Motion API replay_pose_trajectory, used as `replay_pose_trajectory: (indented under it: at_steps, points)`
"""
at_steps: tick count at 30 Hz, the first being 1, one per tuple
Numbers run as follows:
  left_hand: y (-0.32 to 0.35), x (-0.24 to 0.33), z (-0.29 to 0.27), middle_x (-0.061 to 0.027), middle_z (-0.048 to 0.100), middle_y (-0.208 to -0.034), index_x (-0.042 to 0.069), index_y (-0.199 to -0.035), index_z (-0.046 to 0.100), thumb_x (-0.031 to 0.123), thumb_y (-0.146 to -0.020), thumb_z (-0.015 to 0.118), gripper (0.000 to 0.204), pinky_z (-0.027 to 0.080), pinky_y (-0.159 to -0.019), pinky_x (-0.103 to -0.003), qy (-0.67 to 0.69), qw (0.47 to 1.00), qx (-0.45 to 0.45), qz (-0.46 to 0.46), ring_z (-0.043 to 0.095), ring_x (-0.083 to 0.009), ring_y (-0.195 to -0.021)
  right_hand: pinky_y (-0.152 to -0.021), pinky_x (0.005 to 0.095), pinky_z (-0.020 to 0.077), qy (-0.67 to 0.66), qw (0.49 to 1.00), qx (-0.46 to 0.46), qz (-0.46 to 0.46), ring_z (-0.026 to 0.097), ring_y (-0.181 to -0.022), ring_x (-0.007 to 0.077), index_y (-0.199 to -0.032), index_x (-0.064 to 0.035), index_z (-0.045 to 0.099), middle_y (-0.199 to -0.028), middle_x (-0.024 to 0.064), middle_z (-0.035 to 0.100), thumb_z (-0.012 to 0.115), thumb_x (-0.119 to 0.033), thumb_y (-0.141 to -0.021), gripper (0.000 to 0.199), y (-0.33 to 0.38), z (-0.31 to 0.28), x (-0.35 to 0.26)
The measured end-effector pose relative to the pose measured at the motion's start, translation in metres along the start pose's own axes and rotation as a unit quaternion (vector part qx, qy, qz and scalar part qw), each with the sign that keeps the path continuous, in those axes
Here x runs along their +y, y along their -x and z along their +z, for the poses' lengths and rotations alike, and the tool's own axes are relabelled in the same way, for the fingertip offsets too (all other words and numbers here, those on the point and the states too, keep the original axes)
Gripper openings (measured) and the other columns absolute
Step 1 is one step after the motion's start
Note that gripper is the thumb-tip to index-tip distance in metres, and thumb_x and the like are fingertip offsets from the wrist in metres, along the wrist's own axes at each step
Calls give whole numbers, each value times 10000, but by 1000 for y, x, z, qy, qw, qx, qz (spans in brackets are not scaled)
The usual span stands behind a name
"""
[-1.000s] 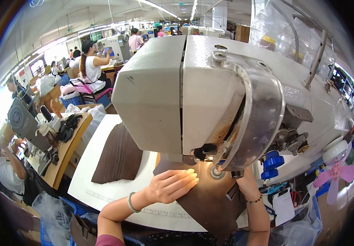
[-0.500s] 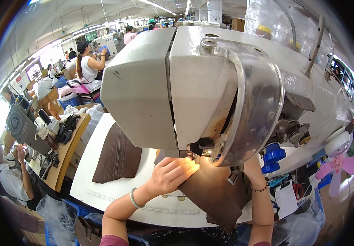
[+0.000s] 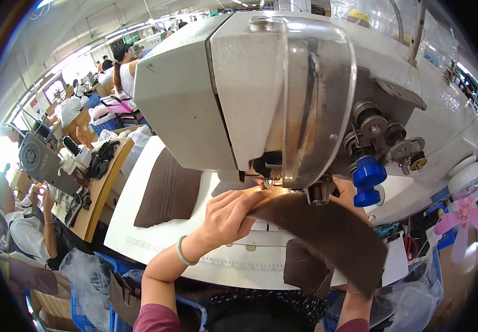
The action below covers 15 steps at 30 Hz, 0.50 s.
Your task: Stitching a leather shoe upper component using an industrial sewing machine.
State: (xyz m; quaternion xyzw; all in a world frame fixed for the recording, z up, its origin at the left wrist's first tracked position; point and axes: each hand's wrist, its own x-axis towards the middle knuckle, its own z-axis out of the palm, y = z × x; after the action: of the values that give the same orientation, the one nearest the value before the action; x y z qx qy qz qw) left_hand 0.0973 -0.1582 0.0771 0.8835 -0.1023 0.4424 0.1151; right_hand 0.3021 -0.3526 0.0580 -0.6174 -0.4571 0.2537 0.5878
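Note:
A dark brown leather-like panel (image 3: 327, 229) lies under the head of a white sewing machine (image 3: 195, 105), its near side lifted and curved. My left hand (image 3: 229, 214), with a pale bangle at the wrist, pinches the panel's left edge beside the lit needle area (image 3: 272, 182). My right hand (image 3: 347, 193) is at the panel's far right side, behind the machine's thread guides. The raised panel covers part of my right forearm, and most of those fingers are hidden. A stack of brown panels (image 3: 168, 191) rests on the white table (image 3: 123, 221) to the left.
A clear guard (image 3: 319, 105) and blue tension knobs (image 3: 369, 174) jut from the machine. Another brown piece (image 3: 305, 268) lies at the table's front edge. At right are a pink fan (image 3: 464, 216) and red-handled scissors (image 3: 410, 249). A co-worker (image 3: 29, 227) sits at left.
The panel has turned and its near side has risen, curving to the right. My right hand has shifted behind it. The whole view has also shifted, with the machine higher in the picture.

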Motion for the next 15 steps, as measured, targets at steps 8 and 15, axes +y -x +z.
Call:
replay_pose_trajectory:
  at_steps: [8,15]
  points:
    - [22,-3,11,-147,668,-1016,7,-947,684,179,-809,578,244,530,-860,-421,-67,980,0,186,644,-297,-985,-619,214,453,-8,998,66,-4,548,-706,47,-942,29,673,-781,-3,634,715,-177,-812,248,5,17,-24]
    - [11,1,14,-99,669,-936,24,-926,669,94,-720,652,219,530,-764,-342,-105,975,28,196,642,-228,-861,-639,216,464,4,999,44,27,547,-706,51,-944,21,664,-800,-9,630,699,-179,-810,243,2,15,-29]
